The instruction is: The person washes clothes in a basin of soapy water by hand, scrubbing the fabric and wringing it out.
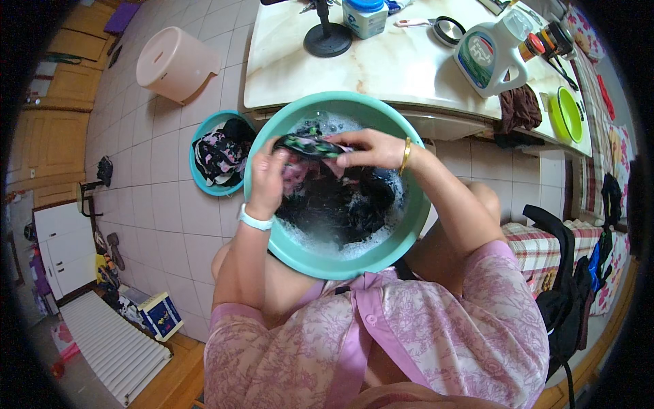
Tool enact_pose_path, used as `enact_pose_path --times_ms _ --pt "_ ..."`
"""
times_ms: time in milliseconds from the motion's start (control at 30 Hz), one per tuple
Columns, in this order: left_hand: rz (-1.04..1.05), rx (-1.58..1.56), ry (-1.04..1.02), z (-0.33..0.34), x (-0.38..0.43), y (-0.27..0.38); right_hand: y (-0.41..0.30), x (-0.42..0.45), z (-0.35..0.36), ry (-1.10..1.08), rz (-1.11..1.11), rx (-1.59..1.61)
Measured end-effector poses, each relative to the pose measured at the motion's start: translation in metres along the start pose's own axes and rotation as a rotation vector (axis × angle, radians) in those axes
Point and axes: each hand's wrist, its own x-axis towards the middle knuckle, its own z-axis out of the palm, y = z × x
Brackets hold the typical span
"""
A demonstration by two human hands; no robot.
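A large green plastic basin (337, 271) holds soapy water and dark wet clothes (337, 204). Above the water, both hands stretch a black floral wet cloth (311, 145) between them. My left hand (268, 176), slightly blurred, grips its left end near the basin's left wall. My right hand (370, 148) has the right end pinched between thumb and fingers. Suds float around the clothes, and the lower part of the floral cloth hangs into the basin, where its edge cannot be told from the other fabric.
A marble-topped table (398, 71) adjoins the basin's far side, bearing a detergent bottle (490, 56), a white tub (365, 18) and a black stand (327, 40). Left are a small blue basin of clothes (198, 176) and a pink plastic stool (176, 64).
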Motion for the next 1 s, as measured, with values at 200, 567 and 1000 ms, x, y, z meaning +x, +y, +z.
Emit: enact_pose_path --times_ms 200,567,1000 --pt "0.092 -0.186 0.184 -0.02 0.01 0.02 -0.005 -0.005 -0.03 0.166 -0.013 0.388" --pt "0.022 0.79 0.101 -0.023 0.019 0.032 -0.012 -0.011 -0.044 0.314 -0.095 0.28" --pt "-0.092 0.791 0.08 -0.033 0.022 -0.001 0.018 0.009 0.001 0.504 -0.097 -0.552"
